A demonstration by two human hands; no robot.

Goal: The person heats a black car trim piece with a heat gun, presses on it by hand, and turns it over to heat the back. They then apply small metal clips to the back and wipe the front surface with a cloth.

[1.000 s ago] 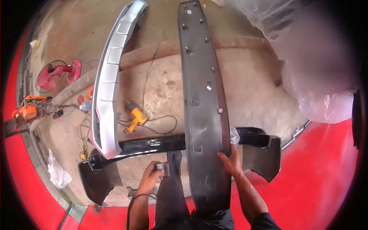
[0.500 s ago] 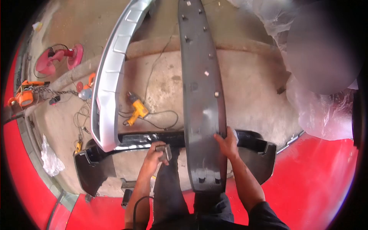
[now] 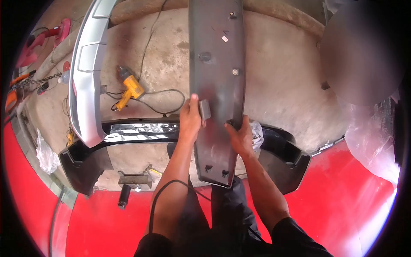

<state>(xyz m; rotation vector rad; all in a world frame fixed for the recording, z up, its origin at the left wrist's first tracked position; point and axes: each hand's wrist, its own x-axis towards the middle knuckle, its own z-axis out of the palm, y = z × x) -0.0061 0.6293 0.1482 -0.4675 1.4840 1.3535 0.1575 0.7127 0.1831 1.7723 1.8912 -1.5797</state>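
Note:
A long dark grey panel (image 3: 216,90) with clips and a small white sticker runs from the top of the view down to my legs. My left hand (image 3: 192,115) is wrapped round a small grey block (image 3: 205,110), held over the panel's left side. At the panel's right edge, my right hand (image 3: 241,136) grips it, thumb on the face beside a small dark clip (image 3: 233,124). Beneath the panel lies a black curved bumper (image 3: 143,131), and some crumpled clear plastic (image 3: 257,133) shows just right of my right hand.
A silver trim piece (image 3: 87,77) stands at left, beside a yellow power tool (image 3: 131,89) with its cable. Orange chain gear (image 3: 19,81) lies at far left. A metal bracket (image 3: 135,180) is at lower left. Plastic sheeting (image 3: 370,132) hangs at right, above red surface.
My left hand has moved up and right with the block, onto the panel's left side. The view has shifted, and the panel and tools appear larger.

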